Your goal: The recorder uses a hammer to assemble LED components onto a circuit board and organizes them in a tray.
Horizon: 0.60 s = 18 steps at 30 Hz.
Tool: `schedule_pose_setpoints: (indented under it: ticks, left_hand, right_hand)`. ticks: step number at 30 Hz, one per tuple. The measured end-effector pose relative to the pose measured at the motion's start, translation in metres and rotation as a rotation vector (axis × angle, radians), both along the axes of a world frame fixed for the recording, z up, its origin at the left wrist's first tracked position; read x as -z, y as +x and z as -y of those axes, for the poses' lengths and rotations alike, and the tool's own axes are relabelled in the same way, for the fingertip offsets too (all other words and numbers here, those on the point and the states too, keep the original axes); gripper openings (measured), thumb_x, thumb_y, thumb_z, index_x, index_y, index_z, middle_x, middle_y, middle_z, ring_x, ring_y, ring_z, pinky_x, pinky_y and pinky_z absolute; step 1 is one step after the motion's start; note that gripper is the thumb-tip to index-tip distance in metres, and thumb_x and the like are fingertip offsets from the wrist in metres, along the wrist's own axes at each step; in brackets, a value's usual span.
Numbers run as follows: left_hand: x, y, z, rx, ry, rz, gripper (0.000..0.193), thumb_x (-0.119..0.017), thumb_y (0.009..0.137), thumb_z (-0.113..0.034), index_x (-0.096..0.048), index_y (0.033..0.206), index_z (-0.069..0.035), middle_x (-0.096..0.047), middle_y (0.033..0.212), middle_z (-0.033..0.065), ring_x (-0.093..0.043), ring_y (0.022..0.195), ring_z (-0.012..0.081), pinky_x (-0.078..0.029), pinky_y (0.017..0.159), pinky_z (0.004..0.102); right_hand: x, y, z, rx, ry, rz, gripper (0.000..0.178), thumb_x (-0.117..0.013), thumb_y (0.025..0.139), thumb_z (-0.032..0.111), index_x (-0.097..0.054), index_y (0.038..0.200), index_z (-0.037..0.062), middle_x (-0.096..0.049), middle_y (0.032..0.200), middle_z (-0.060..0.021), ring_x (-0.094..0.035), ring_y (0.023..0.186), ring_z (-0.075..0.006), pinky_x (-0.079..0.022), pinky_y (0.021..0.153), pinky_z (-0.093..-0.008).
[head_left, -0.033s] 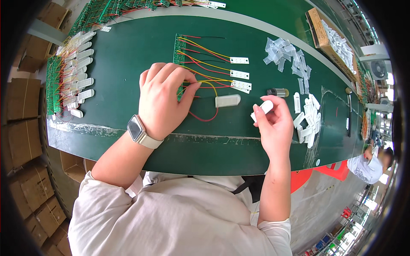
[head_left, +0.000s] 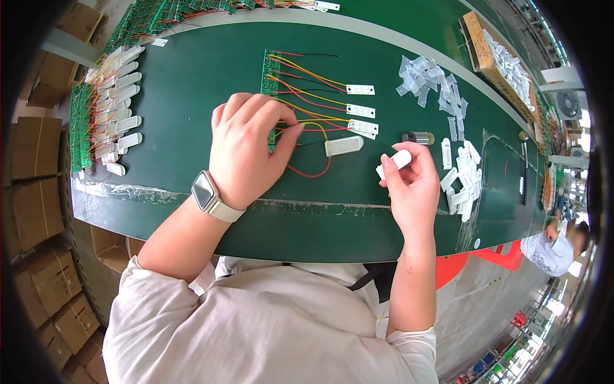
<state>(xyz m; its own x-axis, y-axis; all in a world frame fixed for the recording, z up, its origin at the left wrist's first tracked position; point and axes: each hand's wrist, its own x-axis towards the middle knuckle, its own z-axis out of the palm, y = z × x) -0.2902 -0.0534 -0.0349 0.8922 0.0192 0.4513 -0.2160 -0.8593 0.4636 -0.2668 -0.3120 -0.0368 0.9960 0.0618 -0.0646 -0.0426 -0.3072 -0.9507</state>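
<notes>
My left hand [head_left: 252,144] lies over the lower part of a green circuit board [head_left: 270,67], thumb and forefinger pinched at its red and yellow wires; the palm side is hidden. Those wires loop to a white plastic casing [head_left: 344,146] lying on the table to the right of the hand. Above it, small white LED strips [head_left: 361,111] end other wires from the board. Held between the thumb and fingers of my right hand [head_left: 412,185] is another white plastic casing [head_left: 393,164], clear of the table. A short dark cylinder with a metallic part [head_left: 419,137] lies just beyond that hand.
Loose white casings [head_left: 470,179] form a pile right of my right hand, with clear plastic pieces [head_left: 422,77] farther back. Boards with wired casings [head_left: 118,102] line the left end. A cardboard box [head_left: 480,41] stands back right; a person [head_left: 553,249] is beyond the table.
The wired casing has tilted slightly, its right end rising, and its wire loop has shifted a little. Both hands keep nearly the same place and grip.
</notes>
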Motion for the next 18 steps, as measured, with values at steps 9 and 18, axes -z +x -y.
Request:
schedule_pose_setpoints:
  ticks: [9, 18]
  left_hand:
    - [0.002, -0.008, 0.000, 0.169, 0.105, -0.105, 0.018, -0.082, 0.079, -0.012, -0.075, 0.095, -0.015, -0.066, 0.099, -0.0023, -0.060, 0.105, 0.0230, -0.041, 0.102, 0.0427]
    - [-0.004, -0.014, 0.000, 0.215, 0.096, -0.179, 0.029, -0.084, 0.079, -0.015, -0.078, 0.107, -0.016, -0.061, 0.103, 0.0023, -0.058, 0.109, 0.0251, -0.043, 0.102, 0.0430]
  right_hand:
    - [-0.020, 0.013, -0.006, -0.046, -0.789, 0.307, 0.021, -0.080, 0.088, 0.016, -0.074, 0.107, 0.0087, -0.068, 0.102, -0.0068, -0.066, 0.091, -0.0264, -0.054, 0.082, -0.0386]
    - [-0.006, 0.051, -0.017, -0.210, -0.849, 0.421, 0.022, -0.089, 0.078, 0.025, -0.076, 0.094, 0.0147, -0.063, 0.102, 0.0000, -0.059, 0.100, -0.0238, -0.052, 0.087, -0.0373]
